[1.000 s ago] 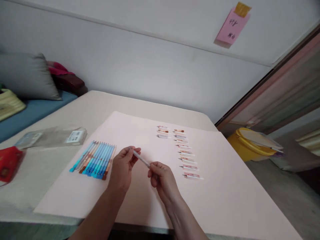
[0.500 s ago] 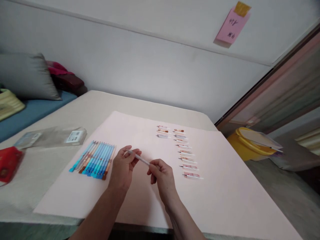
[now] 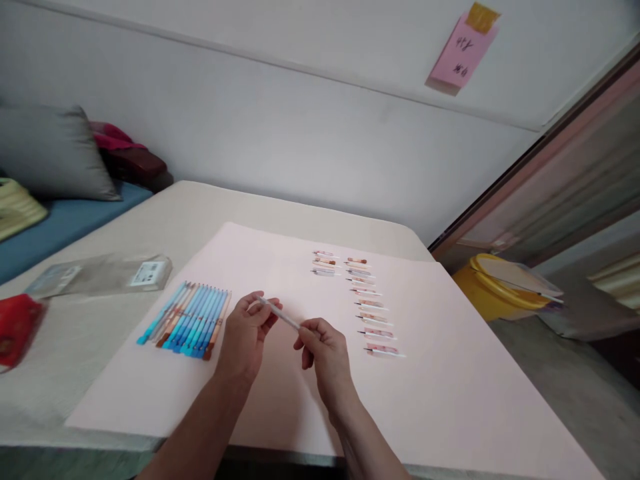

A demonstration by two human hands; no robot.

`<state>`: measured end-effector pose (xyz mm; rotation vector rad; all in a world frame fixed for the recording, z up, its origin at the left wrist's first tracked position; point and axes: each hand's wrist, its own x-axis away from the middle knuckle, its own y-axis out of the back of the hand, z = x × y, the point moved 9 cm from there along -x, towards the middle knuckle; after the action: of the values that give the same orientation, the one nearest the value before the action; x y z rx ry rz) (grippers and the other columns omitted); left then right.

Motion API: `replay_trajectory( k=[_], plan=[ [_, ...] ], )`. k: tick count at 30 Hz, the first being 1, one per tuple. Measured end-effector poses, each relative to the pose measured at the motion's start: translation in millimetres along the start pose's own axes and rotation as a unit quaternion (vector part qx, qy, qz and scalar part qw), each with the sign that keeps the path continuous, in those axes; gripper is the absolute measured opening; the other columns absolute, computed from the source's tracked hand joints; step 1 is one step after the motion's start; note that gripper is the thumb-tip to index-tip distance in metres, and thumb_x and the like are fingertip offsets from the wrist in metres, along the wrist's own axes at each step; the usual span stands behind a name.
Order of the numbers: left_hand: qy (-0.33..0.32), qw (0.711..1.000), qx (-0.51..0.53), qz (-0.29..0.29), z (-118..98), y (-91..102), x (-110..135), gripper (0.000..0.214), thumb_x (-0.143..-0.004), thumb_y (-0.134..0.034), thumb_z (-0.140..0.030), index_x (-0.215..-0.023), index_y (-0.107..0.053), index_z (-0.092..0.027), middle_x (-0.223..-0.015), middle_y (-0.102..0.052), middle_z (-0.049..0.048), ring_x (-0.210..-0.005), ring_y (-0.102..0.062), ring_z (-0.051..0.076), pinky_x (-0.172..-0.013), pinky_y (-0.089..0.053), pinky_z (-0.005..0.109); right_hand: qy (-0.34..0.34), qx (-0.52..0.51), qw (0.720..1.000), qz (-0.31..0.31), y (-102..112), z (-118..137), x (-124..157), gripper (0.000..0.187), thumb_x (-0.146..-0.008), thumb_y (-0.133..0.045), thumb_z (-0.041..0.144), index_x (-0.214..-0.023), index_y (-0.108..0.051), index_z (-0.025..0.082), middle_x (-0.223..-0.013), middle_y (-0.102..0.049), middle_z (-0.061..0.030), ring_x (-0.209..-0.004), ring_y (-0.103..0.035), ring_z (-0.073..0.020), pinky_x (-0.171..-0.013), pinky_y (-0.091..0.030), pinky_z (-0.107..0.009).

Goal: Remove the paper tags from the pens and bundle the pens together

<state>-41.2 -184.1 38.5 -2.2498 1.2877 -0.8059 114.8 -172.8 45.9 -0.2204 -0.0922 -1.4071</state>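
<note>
Between my two hands, a slim pale pen barrel [image 3: 285,315] slants down to the right above the pink sheet [image 3: 280,400]. The fingers of my left hand [image 3: 246,333] pinch its upper left end. My right hand [image 3: 325,343] grips the other end, which is hidden in the fingers. Just left of my left hand lies a row of blue, brown and grey pens [image 3: 187,320], side by side. To the right of my right hand runs a column of small pen parts [image 3: 375,333], with dark tips and white sticks. A shorter group of similar parts [image 3: 325,263] lies farther back.
At the left, a clear plastic bag [image 3: 110,275] with a white label and a red object [image 3: 19,327] lie on the table cover [image 3: 65,387]. A wall [image 3: 280,133] rises behind the table. On the floor at right stands a yellow bucket [image 3: 487,293].
Both hands keep nearly the same pose on the pen barrel. The whole view has shifted very slightly; the laid-out pens and parts stay in place.
</note>
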Motion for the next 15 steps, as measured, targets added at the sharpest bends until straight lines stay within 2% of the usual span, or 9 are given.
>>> replay_trajectory(
  k=[3,7,15],
  plan=[
    [0.009,0.999,-0.016,-0.028,2,3.4,2,0.031,-0.065,-0.072,-0.016,-0.092,-0.057,-0.017,-0.083,-0.065,0.0045,-0.082,-0.062,0.015,-0.079,-0.048,0.033,0.013,0.006,1.0,-0.002,-1,2,1,0.012,-0.074,-0.058,0.028,-0.073,-0.056,0.016,-0.056,-0.058,0.0028,-0.036,-0.041,-0.0052,-0.037,-0.03,-0.018],
    [0.01,0.997,-0.037,-0.07,3,11.3,2,0.028,-0.063,-0.074,-0.02,-0.085,-0.057,-0.017,-0.075,-0.06,-0.0009,-0.07,-0.059,0.009,-0.072,-0.047,0.026,0.04,0.037,0.998,-0.008,-3,4,3,0.008,-0.075,-0.056,0.025,-0.073,-0.057,0.017,-0.056,-0.057,0.0041,-0.039,-0.043,-0.0057,-0.039,-0.033,-0.018],
    [-0.004,1.0,-0.025,-0.007,-1,-1.2,2,0.034,-0.067,-0.07,-0.014,-0.098,-0.056,-0.016,-0.084,-0.066,0.0078,-0.086,-0.062,0.018,-0.084,-0.047,0.037,-0.004,-0.009,1.0,0.005,-2,-3,1,0.011,-0.076,-0.056,0.026,-0.072,-0.056,0.016,-0.054,-0.058,0.0029,-0.035,-0.039,-0.0046,-0.036,-0.026,-0.018]
  ],
)
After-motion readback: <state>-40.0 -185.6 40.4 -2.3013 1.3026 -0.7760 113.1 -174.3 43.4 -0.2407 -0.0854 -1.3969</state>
